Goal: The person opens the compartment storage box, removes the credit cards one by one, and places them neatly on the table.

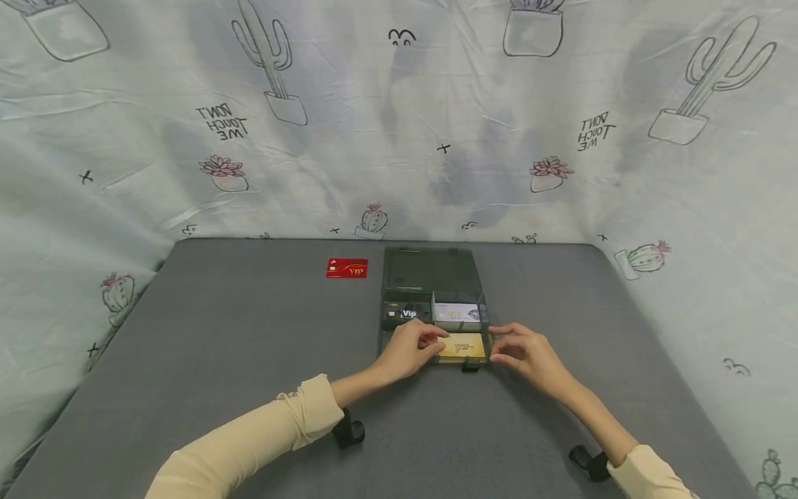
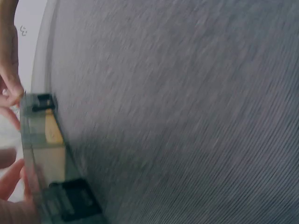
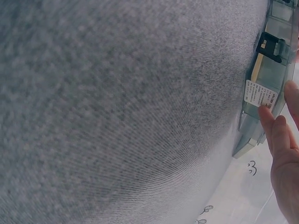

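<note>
A dark translucent card case [image 1: 430, 267] lies with its lid laid back. Its compartments hold black Vip cards [image 1: 405, 312], silver VIP cards [image 1: 457, 313] and, at the front right, gold cards [image 1: 463, 345]. The left hand [image 1: 405, 350] reaches over the front left compartment, hiding most of it. Its thumb and index fingertips are right at the gold cards' left edge, with a gap between them. At the case's right side is the right hand [image 1: 526, 357], fingers spread. In the right wrist view, its fingertips rest at the side wall, beside a white label [image 3: 259, 94].
A red VIP card [image 1: 347, 268] lies on the grey table [image 1: 249, 333], left of the lid. Black straps [image 1: 349, 430] are at both wrists. A cactus-print cloth [image 1: 374, 138] hangs behind the table. Dark latches [image 2: 74, 200] stick out along the case's front.
</note>
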`<state>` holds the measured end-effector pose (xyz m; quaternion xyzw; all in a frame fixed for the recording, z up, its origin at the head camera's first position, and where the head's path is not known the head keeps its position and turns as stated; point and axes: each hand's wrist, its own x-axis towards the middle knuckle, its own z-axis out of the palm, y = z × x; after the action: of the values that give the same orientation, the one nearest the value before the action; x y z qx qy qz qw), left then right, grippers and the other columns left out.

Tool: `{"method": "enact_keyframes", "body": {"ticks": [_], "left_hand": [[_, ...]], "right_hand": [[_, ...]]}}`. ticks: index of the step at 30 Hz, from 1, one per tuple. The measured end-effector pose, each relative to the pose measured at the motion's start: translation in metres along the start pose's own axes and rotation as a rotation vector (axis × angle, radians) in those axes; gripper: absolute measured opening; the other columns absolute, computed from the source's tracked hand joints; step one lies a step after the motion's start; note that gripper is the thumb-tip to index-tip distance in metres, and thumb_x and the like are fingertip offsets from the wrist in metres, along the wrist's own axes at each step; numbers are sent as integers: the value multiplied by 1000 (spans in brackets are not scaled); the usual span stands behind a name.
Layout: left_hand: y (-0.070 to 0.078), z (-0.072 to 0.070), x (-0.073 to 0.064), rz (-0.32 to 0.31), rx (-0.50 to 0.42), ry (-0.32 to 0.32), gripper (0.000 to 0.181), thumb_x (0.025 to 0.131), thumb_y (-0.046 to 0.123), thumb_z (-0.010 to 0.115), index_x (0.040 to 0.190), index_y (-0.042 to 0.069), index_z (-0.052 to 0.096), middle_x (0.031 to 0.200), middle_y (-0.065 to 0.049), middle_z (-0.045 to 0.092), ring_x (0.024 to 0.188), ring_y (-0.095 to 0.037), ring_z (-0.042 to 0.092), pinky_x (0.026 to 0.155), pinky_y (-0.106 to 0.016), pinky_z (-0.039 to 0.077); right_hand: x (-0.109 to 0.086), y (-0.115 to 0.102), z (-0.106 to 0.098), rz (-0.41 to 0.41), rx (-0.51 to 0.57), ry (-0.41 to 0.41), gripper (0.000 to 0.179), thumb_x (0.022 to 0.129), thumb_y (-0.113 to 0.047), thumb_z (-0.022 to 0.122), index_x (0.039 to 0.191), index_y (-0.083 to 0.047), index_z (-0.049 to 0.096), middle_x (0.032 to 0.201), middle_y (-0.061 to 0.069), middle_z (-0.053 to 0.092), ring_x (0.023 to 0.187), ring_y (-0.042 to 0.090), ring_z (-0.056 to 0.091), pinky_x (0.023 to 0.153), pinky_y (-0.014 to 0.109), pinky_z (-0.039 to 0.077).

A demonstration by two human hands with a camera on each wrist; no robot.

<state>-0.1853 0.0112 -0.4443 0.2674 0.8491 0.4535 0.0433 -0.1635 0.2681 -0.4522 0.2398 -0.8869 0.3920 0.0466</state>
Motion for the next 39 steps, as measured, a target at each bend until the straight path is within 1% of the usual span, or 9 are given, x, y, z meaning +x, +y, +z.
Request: {"method": "enact_keyframes", "body": {"ticks": [4,7,16,19,26,30,33,35,39], "left_hand": [[0,0,5,24,38,-84,22,91,1,61,110,-8,67,63,3,47,53,-4,37,53,-17,34],[-1,3,8,2,39,-118,25,92,2,59,114,-9,64,56,6,40,44,-2,30,48,-16,29],[-1,13,19,-85,87,-109,31,90,6,61,118,-7,63,41,11,31,35,0,22,37,-16,21],[2,15,21,-125,126,-143,32,93,6,57,121,-9,61,46,9,33,35,-2,20,35,-16,20],[9,17,22,-187,372,-205,29,97,15,51,119,1,63,64,1,50,44,-8,35,38,-20,26],[7,17,21,-243,301,-255,30,99,18,47,124,6,56,64,-1,51,44,-8,33,41,-22,28],[4,18,20,-243,229,-257,27,98,16,46,123,8,55,62,1,45,45,-7,30,44,-23,28],[3,19,18,-234,232,-247,26,99,16,46,123,8,55,60,2,41,45,-8,30,44,-23,28],[8,20,16,-144,506,-199,23,100,20,48,106,5,64,61,-2,53,47,-10,43,41,-25,35]], "right_hand": [[0,-1,1,-4,-2,5,16,75,1,77,77,-14,69,112,18,63,98,33,65,79,31,54],[0,-2,2,-11,-7,13,17,75,1,78,77,-14,69,111,17,63,97,33,65,78,31,54],[1,-2,1,-22,2,2,17,76,-1,77,77,-15,69,111,17,62,98,35,64,79,33,54],[1,-1,1,-14,3,-2,16,76,-1,77,77,-15,69,112,17,62,99,35,64,79,33,53],[0,-2,1,-7,-14,0,13,76,-3,77,77,-13,69,111,18,63,99,35,64,80,33,53],[-1,-2,0,-10,-18,-1,10,77,-3,76,77,-11,69,111,19,63,99,35,64,80,34,53],[-2,-3,0,-5,-23,3,13,76,-2,77,77,-12,69,111,18,63,99,35,64,80,34,53],[-2,-3,1,-5,-23,6,14,76,-1,77,76,-13,69,111,19,63,99,35,64,79,34,53],[-2,-4,2,-16,-11,6,14,76,0,77,77,-12,69,111,20,62,99,37,63,79,35,53]]}}
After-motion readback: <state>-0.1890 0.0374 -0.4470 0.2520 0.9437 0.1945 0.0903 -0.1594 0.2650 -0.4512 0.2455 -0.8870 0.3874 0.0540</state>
